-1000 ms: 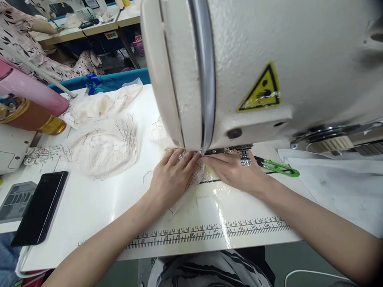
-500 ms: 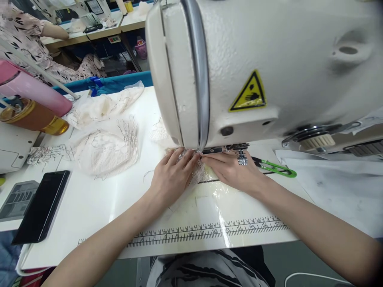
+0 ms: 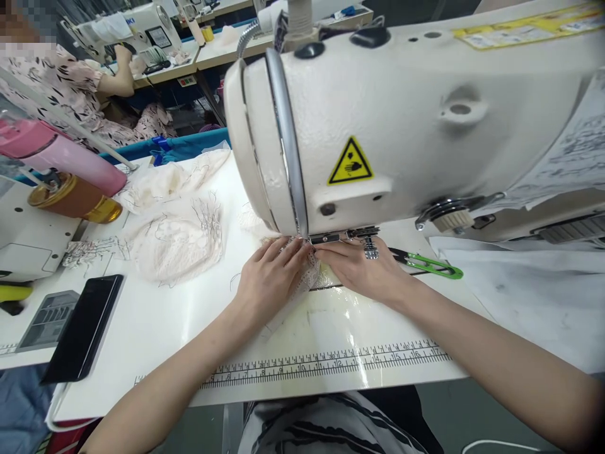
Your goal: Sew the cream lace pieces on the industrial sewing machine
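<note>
A big white sewing machine (image 3: pixel 401 113) fills the upper right of the view. Under its head lies a small piece of cream lace (image 3: pixel 302 282) on the white table (image 3: pixel 155 328). My left hand (image 3: pixel 269 277) rests flat on the lace, fingers stretched toward the presser foot (image 3: pixel 331 238). My right hand (image 3: pixel 362 268) lies flat on the other side of the lace, fingertips meeting the left ones just below the foot. The needle itself is hidden by the machine head.
A pile of cream lace pieces (image 3: pixel 174 243) lies left of my hands. Green thread snips (image 3: pixel 428 265) lie right of the machine foot. A black phone (image 3: pixel 85 328), a pink bottle (image 3: pixel 66 161) and a printed ruler (image 3: pixel 326 362) are nearby. Another person (image 3: pixel 70 88) works behind.
The view has tilted upward, showing more of the machine's top. Both hands stay flat on the lace at the presser foot, hardly shifted.
</note>
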The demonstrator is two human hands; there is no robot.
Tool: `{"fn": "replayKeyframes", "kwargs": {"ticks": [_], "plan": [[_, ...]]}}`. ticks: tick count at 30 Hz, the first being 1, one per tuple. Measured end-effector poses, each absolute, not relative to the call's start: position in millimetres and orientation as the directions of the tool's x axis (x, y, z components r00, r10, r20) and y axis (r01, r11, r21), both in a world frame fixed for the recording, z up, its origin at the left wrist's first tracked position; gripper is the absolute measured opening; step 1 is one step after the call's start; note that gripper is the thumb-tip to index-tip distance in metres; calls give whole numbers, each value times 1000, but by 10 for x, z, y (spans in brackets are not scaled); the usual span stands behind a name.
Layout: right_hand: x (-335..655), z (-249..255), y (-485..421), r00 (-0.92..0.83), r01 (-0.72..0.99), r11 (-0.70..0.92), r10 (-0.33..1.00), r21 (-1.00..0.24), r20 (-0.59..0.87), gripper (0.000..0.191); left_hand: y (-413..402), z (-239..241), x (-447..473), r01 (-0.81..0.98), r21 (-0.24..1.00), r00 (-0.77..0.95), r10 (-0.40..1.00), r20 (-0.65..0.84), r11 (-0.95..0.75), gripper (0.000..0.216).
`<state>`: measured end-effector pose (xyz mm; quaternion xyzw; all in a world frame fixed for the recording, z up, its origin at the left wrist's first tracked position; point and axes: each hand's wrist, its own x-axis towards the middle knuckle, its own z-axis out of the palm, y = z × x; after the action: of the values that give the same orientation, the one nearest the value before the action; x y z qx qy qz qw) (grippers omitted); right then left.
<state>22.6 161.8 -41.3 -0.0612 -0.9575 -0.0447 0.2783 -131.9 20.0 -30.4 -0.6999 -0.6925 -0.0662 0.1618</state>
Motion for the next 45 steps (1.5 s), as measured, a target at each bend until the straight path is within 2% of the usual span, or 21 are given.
{"fn": "replayKeyframes", "kwargs": {"ticks": [5,9,10,12,13,15,17,18,21,24,28,32,35,37,40,45], "plan": [[209,-454,1662,-827,56,997,72,-45,557,26,38,-9,-1377,992,-109,92,938,334,-59,29],[186,-486,1680,-861,-66,977,46,-201,506,30,-311,21,-1427,949,-133,312,910,272,-285,64],[181,-489,1680,-868,-99,967,32,-235,496,31,-404,-8,-1421,940,-161,335,902,271,-301,60],[171,-483,1673,-879,-144,946,12,-291,476,33,-556,-57,-1383,952,-178,297,900,320,-250,34],[169,-474,1665,-886,-152,938,10,-310,464,33,-606,-61,-1359,971,-136,231,906,355,-195,24],[165,-452,1643,-892,-153,931,14,-332,452,29,-642,-8,-1316,997,45,41,926,376,-62,19],[162,-432,1620,-887,-154,930,19,-333,462,22,-586,109,-1307,982,187,-86,941,327,25,15],[160,-427,1611,-882,-155,930,22,-333,471,18,-528,172,-1318,981,193,-84,948,307,25,15],[156,-433,1601,-874,-151,930,32,-336,484,14,-276,274,-1395,994,57,74,962,264,-92,10],[159,-454,1615,-874,-149,930,35,-337,484,15,-14,177,-1466,979,-49,201,957,208,-195,10],[176,-467,1618,-883,-135,926,49,-353,466,14,155,-81,-1469,960,-182,262,912,315,-213,30],[189,-445,1573,-894,-19,976,80,-216,440,26,138,-179,-1425,955,-251,253,883,395,-161,31],[176,-408,1544,-870,-51,996,-8,-76,492,17,123,-172,-1415,957,-243,251,871,422,-158,33],[160,-383,1539,-840,-87,996,-58,-28,539,16,126,-184,-1419,966,-208,234,861,451,-154,32],[143,-365,1544,-819,-92,996,-67,-15,570,15,124,-264,-1433,976,-127,217,874,435,-179,30],[151,-399,1553,-842,-90,994,-43,-61,538,18,100,-427,-1466,978,-36,208,928,308,-207,41]]}}
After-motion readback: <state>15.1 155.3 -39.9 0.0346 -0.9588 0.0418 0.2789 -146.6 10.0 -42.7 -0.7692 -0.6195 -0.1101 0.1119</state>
